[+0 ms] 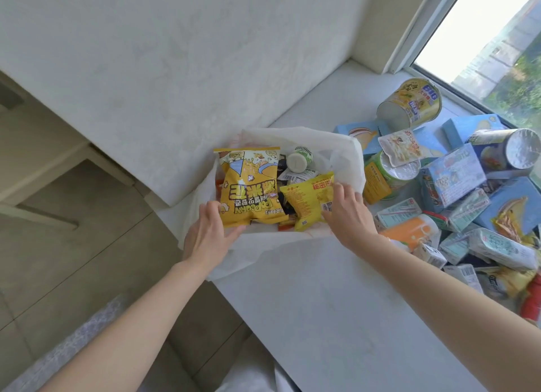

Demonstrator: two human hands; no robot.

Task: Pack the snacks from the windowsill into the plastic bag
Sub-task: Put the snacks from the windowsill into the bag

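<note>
My left hand (209, 233) grips the popcorn (248, 186) and my right hand (348, 213) grasps a yellow packet (307, 204), both on top inside the bag (348, 154). A bottle (298, 160) lies in there too. Right of the bag, a big pile of snacks (456, 186) waits unpacked; I judge most work is left.

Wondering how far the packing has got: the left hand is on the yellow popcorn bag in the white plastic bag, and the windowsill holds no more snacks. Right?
Not quite. The left hand is on the popcorn bag in the plastic bag, but the head view shows the windowsill holding a big pile of snacks at the right.
</note>
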